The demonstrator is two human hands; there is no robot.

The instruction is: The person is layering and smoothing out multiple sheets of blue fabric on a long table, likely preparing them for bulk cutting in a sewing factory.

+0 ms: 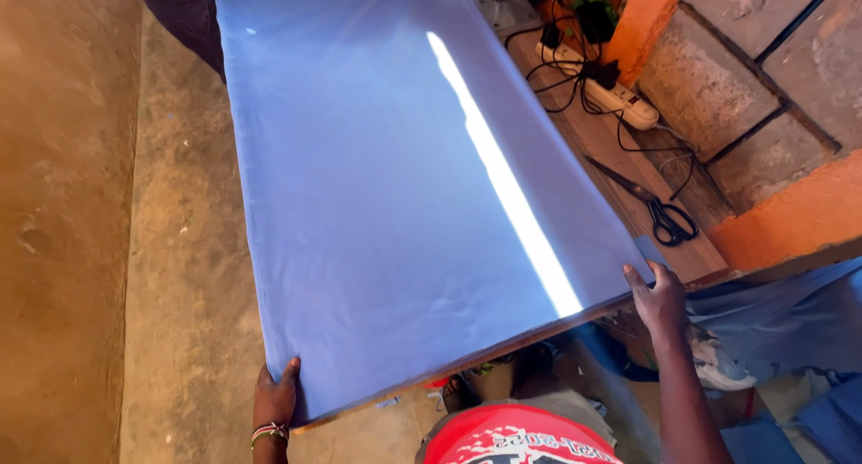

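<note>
Left hand (276,394) pinches the near corner of the blue cloth (395,185) spread over the worktop (620,150); right hand (660,295) grips the opposite corner. Judged best: pull evenly, keeping edges flush, away from the scissors (660,211).

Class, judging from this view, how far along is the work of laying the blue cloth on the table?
Done: the blue cloth lies flat over the table. In hand: the left hand and right hand hold its near corners. Left: the scissors lie untouched.
</note>
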